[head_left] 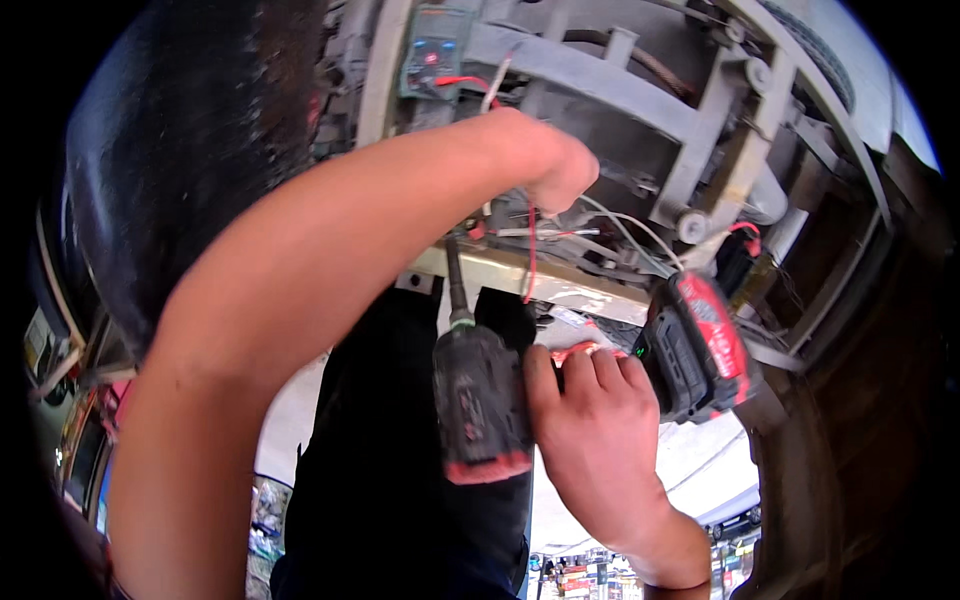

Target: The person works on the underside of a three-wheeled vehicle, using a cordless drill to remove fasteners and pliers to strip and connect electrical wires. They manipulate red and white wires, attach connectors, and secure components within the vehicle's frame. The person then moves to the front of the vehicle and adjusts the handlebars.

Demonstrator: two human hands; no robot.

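The view looks up at the underside of a machine: a grey metal frame of crossing bars fills the space above and beyond both sets of fingers, with a small roller off to the right of the left hand's knuckles. A large dark rounded mass stands well left of everything and blocks that whole side. Up past the left forearm a grey-green meter with small lit spots hangs on the frame, and a red wire drops from near it, past the left hand, down toward the tool. White wires loop just right of that hand. A pale cream beam runs crosswise between the two hands, and a person's black clothing hangs below it, behind the tool. The left arm crosses the whole picture from the lower left, hiding much of the frame; its fingers are curled tight up among the wires, but what they pinch, if anything, cannot be told. The right hand comes from the lower edge, its fingers clenched round the grip of a cordless drill. The drill is dark grey, scuffed, with a red band at its rear end and red patches on the grip; its black and red battery pack juts out to the right of the fingers, a small green light showing on it. Its long bit points upward to the left of the fingers, reaching the cream beam just below the left hand.
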